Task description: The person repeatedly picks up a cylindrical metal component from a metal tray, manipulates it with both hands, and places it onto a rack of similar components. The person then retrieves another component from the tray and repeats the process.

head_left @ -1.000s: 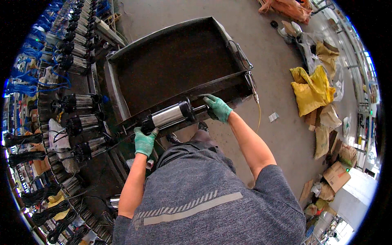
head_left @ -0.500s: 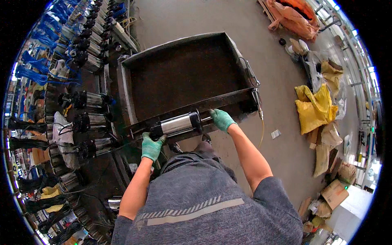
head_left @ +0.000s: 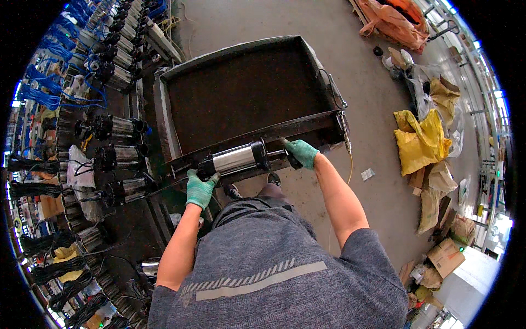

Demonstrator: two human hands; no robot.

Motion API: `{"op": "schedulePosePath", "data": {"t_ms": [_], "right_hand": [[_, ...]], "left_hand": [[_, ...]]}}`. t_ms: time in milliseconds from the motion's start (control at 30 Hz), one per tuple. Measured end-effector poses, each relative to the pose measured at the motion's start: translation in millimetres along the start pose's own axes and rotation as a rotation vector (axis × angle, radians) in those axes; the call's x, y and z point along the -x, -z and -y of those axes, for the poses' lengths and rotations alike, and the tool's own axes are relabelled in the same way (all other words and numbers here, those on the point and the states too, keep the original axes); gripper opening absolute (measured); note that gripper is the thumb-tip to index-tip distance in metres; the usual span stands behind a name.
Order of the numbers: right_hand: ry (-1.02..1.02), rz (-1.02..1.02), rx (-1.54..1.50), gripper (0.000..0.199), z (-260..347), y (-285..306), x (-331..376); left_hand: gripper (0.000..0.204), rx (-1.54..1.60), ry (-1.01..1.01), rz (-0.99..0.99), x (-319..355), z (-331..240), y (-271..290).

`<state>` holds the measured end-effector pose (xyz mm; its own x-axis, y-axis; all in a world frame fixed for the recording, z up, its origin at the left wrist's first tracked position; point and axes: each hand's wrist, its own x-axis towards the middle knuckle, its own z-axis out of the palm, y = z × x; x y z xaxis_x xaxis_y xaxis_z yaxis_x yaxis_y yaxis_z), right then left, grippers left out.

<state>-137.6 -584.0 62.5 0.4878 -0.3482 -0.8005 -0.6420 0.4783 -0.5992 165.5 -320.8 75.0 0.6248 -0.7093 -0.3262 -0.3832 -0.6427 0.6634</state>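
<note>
A motor [head_left: 234, 159] with a bright silver barrel, black ends and a thin shaft [head_left: 277, 153] lies crosswise along the near edge of a dark metal trough [head_left: 167, 120]. My left hand [head_left: 200, 189], in a green glove, grips its black left end from the near side, thumb raised. At the shaft's right tip, my gloved right hand [head_left: 301, 153] closes on a small dark piece [head_left: 292, 160], partly hidden by the fingers; its kind is unclear. A black cable runs from the motor's left end toward the bench.
Several similar motors [head_left: 129, 189] with coiled cables line the bench on the left. A yellow air hose [head_left: 351, 167] hangs from the trough's right corner. Yellow sacks [head_left: 419, 145], cardboard and an orange bag [head_left: 394, 22] lie on the floor to the right.
The motor has shifted slightly left and up in the picture, with the left hand still on it. A dark piece now shows under my right hand at the shaft's end.
</note>
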Motion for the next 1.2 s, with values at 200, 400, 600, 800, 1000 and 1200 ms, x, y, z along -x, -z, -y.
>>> {"op": "schedulePosePath", "data": {"t_ms": [200, 400, 600, 800, 1000, 1200], "right_hand": [[0.297, -0.168, -0.316, 0.043, -17, -28, -13], [0.558, -0.199, -0.028, 0.039, -26, -32, -3], [0.791, -0.308, 0.425, 0.032, -48, -7, -34], [0.355, -0.36, -0.039, 0.031, -81, 3, -91], [0.239, 0.178, -0.351, 0.033, 0, -11, 36], [0.071, -0.074, 0.006, 0.051, -11, -3, -16]], "left_hand": [[0.076, 0.015, -0.049, -0.078, 3, -6, -1], [0.078, 0.03, -0.007, -0.075, 3, 6, -3], [0.09, 0.026, 0.107, -0.011, 7, -1, 2], [0.095, -0.019, 0.1, 0.077, -2, -24, -1], [0.09, 0.04, 0.134, 0.047, 6, -4, 3], [0.088, -0.002, 0.076, -0.005, 5, 5, -2]]}}
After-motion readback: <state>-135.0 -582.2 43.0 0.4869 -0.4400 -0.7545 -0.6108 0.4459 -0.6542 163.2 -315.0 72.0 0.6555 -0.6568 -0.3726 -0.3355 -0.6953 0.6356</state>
